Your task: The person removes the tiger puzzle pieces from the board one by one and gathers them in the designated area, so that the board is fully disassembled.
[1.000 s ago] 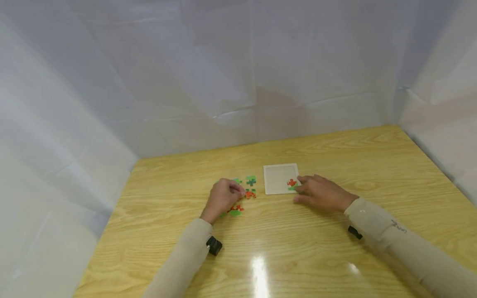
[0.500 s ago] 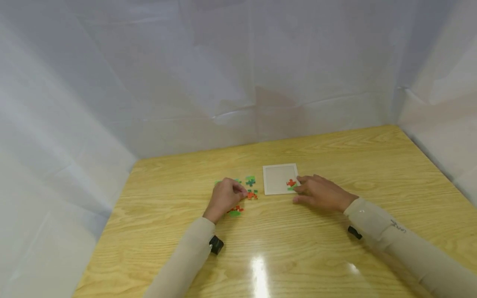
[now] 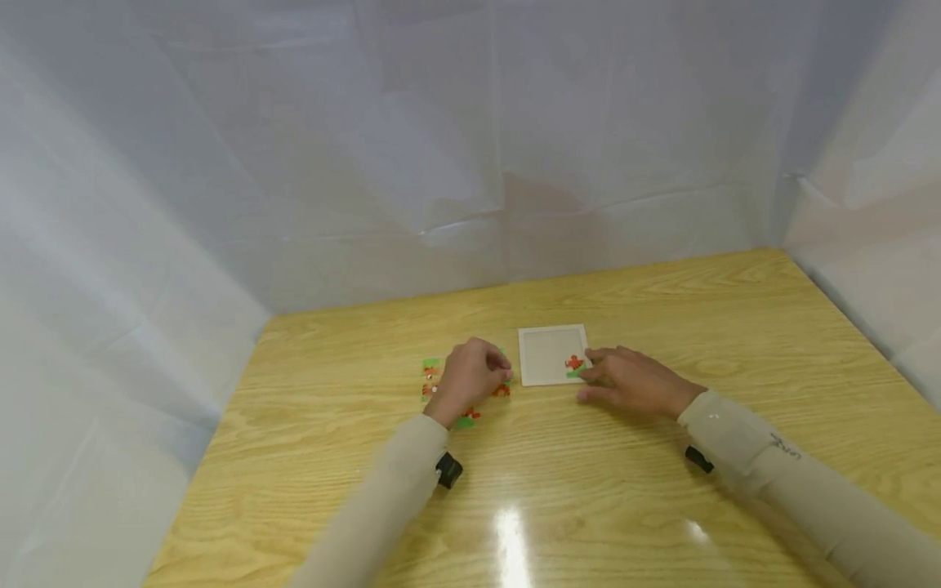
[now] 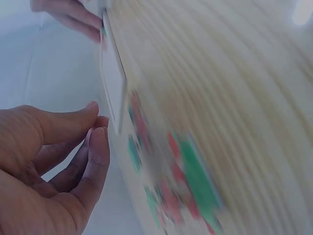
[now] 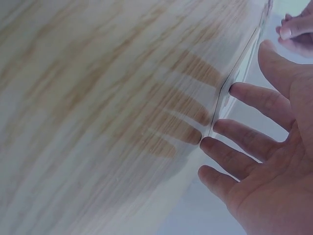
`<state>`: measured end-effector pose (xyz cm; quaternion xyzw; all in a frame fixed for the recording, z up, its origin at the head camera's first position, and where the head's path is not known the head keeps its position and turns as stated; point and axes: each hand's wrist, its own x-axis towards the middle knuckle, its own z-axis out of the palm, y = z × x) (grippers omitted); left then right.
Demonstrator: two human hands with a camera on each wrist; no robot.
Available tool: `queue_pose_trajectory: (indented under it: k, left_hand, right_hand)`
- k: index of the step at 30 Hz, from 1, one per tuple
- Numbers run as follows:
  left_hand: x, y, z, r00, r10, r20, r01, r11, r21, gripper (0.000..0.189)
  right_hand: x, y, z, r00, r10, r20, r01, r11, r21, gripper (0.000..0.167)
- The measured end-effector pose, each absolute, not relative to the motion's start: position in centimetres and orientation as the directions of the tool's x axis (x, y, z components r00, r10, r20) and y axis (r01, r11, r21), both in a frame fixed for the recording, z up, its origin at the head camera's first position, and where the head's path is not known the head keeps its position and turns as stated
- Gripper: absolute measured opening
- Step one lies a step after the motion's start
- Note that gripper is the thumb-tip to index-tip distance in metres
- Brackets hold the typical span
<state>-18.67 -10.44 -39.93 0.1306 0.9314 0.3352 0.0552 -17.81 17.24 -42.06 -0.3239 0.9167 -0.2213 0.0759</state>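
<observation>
My left hand (image 3: 474,376) is over the loose puzzle pieces, left of a white square puzzle tray (image 3: 525,359). Its thumb and fingertips come together in the left wrist view, and I see no piece between them. A red piece (image 3: 501,391) lies just below these fingertips; a bit of green piece (image 3: 503,352) shows behind them. The hand hides part of the group. My right hand (image 3: 635,380) lies at the tray's right side, fingers spread, fingertips at its edge. In the tray's near right corner sits a red and green puzzle piece (image 3: 574,364).
More puzzle pieces lie left of the hand, among them an orange and green piece (image 3: 430,368) and a red and green piece (image 3: 466,420). The wooden table (image 3: 588,506) runs back to a pale sheet (image 3: 382,180) hanging behind it.
My left hand has moved right and slightly up, and the red piece by its fingertips has shifted right. Pieces at the far left have come into view. The right hand stays put.
</observation>
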Motion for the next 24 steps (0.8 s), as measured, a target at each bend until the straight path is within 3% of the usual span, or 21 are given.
queue_pose_trajectory:
  k: [7, 19, 24]
  left_hand:
    - [-19.7, -7.1, -40.1, -0.941, 0.338, -0.003, 0.265, 0.741, 0.617, 0.004]
    - [-20.9, -3.1, -41.0, -0.936, 0.343, -0.077, 0.22, 0.742, 0.633, 0.015]
    - [-21.0, -2.5, -41.3, -0.941, 0.327, -0.08, 0.202, 0.738, 0.644, 0.017]
  right_hand:
    - [-17.8, 17.4, -41.9, -0.788, -0.616, -0.005, -0.547, 0.704, -0.452, 0.04]
    - [-17.6, 17.8, -41.8, -0.78, -0.626, 0.0, -0.557, 0.694, -0.456, 0.044]
    - [-18.0, 17.8, -41.8, -0.772, -0.633, 0.058, -0.592, 0.682, -0.429, 0.021]
